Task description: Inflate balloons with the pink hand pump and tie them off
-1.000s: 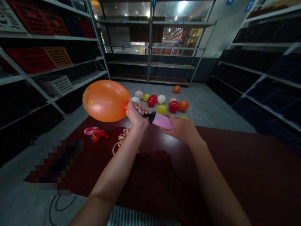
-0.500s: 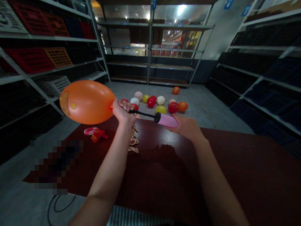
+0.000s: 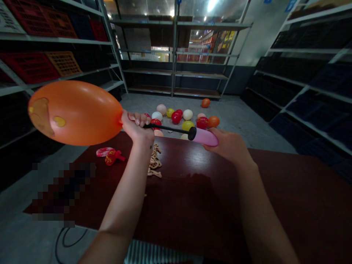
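Observation:
A large orange balloon (image 3: 79, 113) with a printed pattern is swollen with air at the left. My left hand (image 3: 137, 126) is closed round its neck, where it meets the end of a balloon pump (image 3: 205, 137). The pump's nozzle end is hidden inside that hand. A black rod runs from there to the pump's pink barrel, which my right hand (image 3: 229, 145) grips at the far end. Below my left wrist, beige uninflated balloons (image 3: 155, 161) lie on the table. Red uninflated balloons (image 3: 111, 156) lie further left on it.
The dark red table (image 3: 187, 205) stretches in front of me. Several inflated balloons (image 3: 176, 117) lie on the floor behind it. Metal shelves (image 3: 174, 73) stand at the back, with crates (image 3: 63, 63) on the left shelving. A cable (image 3: 59, 242) hangs at the lower left.
The orange balloon has grown larger and shifted left with my left hand. My right hand has moved right with the pink barrel, and more of the black rod shows.

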Action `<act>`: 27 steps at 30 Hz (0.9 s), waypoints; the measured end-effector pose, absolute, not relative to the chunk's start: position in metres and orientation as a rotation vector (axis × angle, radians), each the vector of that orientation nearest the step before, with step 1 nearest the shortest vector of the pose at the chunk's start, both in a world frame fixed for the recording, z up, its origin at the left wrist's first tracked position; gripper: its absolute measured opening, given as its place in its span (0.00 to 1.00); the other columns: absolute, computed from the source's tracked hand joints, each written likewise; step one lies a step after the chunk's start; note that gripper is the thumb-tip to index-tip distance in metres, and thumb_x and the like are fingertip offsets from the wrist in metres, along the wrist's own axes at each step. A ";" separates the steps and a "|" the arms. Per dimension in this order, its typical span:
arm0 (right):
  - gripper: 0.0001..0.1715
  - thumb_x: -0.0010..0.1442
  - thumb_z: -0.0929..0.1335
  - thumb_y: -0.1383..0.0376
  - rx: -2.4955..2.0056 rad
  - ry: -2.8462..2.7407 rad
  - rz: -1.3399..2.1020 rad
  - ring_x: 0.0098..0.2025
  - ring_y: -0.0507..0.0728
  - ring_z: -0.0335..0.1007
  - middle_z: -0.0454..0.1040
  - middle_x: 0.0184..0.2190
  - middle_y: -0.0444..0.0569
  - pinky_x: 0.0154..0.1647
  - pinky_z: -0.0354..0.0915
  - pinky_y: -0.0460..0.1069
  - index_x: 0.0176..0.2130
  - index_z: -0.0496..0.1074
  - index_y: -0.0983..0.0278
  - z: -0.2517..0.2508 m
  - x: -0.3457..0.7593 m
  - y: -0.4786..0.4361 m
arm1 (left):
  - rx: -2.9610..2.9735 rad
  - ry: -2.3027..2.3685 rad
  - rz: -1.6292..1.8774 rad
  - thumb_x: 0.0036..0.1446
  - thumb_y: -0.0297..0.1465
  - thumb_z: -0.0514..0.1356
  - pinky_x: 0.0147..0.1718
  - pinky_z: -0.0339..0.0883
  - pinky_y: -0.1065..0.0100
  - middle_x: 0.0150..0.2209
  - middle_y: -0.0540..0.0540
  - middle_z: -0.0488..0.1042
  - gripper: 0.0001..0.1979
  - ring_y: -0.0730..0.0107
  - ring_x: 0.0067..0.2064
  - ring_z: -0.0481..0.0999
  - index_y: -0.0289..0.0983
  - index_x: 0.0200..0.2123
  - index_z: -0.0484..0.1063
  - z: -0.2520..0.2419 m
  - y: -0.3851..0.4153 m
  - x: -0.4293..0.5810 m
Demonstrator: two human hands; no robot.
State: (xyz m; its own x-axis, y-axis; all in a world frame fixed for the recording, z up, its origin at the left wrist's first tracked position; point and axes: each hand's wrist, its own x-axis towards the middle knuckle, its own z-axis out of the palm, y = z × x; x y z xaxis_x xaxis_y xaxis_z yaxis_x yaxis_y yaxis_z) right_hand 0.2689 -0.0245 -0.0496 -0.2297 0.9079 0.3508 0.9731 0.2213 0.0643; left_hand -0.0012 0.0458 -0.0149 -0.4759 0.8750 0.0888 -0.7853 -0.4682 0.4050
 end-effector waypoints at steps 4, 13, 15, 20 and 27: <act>0.26 0.61 0.69 0.48 -1.810 -2.297 -0.434 0.41 0.66 0.78 0.80 0.48 0.56 0.34 0.64 0.54 0.52 0.71 0.62 -0.044 0.254 -0.029 | 0.329 0.384 2.005 0.68 0.40 0.57 0.16 0.46 0.72 0.14 0.57 0.46 0.28 0.80 0.14 0.46 0.38 0.20 0.48 -0.016 0.040 0.016; 0.26 0.63 0.66 0.46 -1.831 -2.367 -0.327 0.39 0.66 0.79 0.81 0.43 0.58 0.36 0.66 0.55 0.48 0.73 0.64 -0.042 0.220 -0.036 | 0.381 0.401 1.858 0.67 0.47 0.58 0.15 0.47 0.71 0.14 0.58 0.46 0.29 0.80 0.14 0.48 0.39 0.20 0.50 -0.030 0.026 0.061; 0.26 0.63 0.67 0.46 -1.831 -2.356 -0.275 0.39 0.66 0.79 0.81 0.41 0.57 0.36 0.67 0.55 0.49 0.73 0.63 -0.044 0.220 -0.033 | 0.347 0.414 1.847 0.68 0.44 0.57 0.15 0.46 0.71 0.14 0.58 0.46 0.28 0.80 0.14 0.48 0.39 0.20 0.51 -0.032 0.029 0.060; 0.28 0.61 0.69 0.46 -1.762 -2.308 -0.190 0.40 0.66 0.79 0.81 0.41 0.53 0.36 0.66 0.54 0.53 0.73 0.60 -0.054 0.222 -0.024 | 0.272 0.407 1.847 0.71 0.35 0.53 0.15 0.45 0.72 0.14 0.58 0.47 0.25 0.80 0.13 0.47 0.39 0.21 0.51 -0.033 0.039 0.051; 0.29 0.60 0.69 0.45 -1.693 -2.308 -0.165 0.42 0.66 0.78 0.81 0.44 0.54 0.38 0.67 0.55 0.53 0.73 0.60 -0.065 0.244 -0.014 | 0.292 0.408 1.899 0.69 0.36 0.56 0.15 0.45 0.73 0.14 0.58 0.46 0.25 0.80 0.13 0.47 0.39 0.21 0.49 -0.031 0.049 0.030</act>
